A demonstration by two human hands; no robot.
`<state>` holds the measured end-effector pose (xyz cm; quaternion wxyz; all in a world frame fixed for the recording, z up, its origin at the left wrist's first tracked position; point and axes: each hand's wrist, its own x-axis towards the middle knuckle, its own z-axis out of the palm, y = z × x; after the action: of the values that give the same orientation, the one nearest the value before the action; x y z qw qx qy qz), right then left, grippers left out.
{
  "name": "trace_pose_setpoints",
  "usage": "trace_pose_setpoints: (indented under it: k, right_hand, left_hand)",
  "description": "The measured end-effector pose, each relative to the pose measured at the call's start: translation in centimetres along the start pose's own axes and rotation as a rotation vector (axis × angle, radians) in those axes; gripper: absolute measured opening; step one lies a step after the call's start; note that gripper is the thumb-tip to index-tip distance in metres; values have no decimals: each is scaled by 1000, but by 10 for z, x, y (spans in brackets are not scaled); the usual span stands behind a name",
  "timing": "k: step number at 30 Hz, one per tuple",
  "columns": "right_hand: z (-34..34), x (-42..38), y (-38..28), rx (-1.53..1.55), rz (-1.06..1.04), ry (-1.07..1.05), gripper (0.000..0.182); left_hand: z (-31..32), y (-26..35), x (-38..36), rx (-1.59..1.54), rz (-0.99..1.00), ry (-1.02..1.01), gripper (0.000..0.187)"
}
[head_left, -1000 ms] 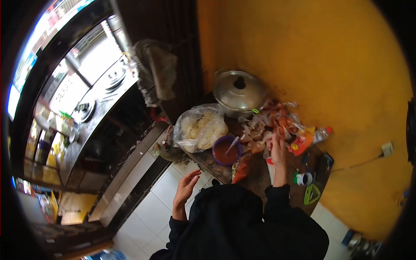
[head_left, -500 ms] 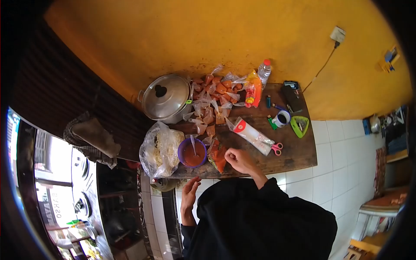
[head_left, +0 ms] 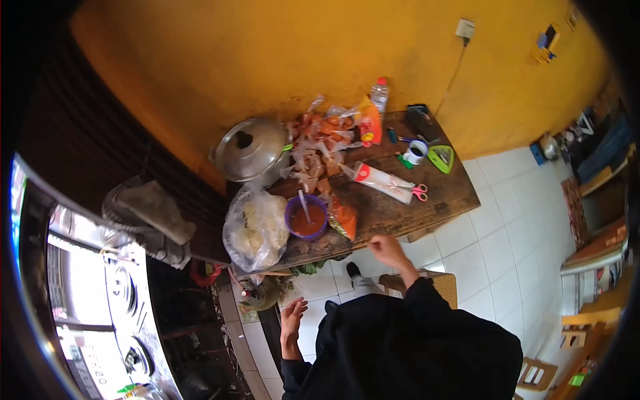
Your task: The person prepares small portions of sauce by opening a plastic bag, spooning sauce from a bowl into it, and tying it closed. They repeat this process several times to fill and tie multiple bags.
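Note:
My left hand (head_left: 292,319) hangs off the front of the table with its fingers curved and apart, holding nothing. My right hand (head_left: 389,252) is curled closed just off the table's front edge; what it may hold, if anything, is hidden. Nearest to it on the table lies a clear plastic bag with orange filling (head_left: 343,219). Beside that bag stands a purple bowl (head_left: 290,223) of orange-brown sauce with a spoon (head_left: 305,207) in it. Left of the bowl sits a large clear bag of pale noodles (head_left: 257,230).
Behind are a lidded pot (head_left: 257,150) and several small orange-filled bags (head_left: 320,140). A plastic packet (head_left: 381,181), pink scissors (head_left: 419,193), a cup (head_left: 416,153) and a bottle (head_left: 379,93) stand or lie rightward. A stool (head_left: 443,288) is under my right arm; a gas cylinder (head_left: 260,293) stands below left.
My right hand has moved away from the orange-filled bag, off the table edge. My left hand is lower and farther from the table. The view has shifted, showing more floor and the stool.

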<state>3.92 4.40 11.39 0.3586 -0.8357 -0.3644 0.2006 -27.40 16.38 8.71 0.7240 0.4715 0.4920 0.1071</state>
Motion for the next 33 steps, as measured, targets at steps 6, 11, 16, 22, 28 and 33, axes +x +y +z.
trace_pose_setpoints:
  k: [6,11,16,22,28,33]
  right_hand:
    - [-39,62,115,-89,69,252,45]
    - [-73,129,211,-328,-112,372,53]
    - [-86,133,189,-515,-46,247,44]
    - [-98,106,143,-739,72,246,30]
    - [-92,111,170,-647,35,377,26]
    - [-79,112,217,-344,183,713,20]
  left_hand:
    - [-55,-106,37,105,10,129,32]
    - [-75,-171,-19,538,-219,364,30]
    - [-52,-238,-95,521,-472,455,29]
    - [10,-275,-132,232,-646,510,30]
    - [50,-235,-119,138,-568,593,32]
    - [31,-218,-112,160,-367,657,33]
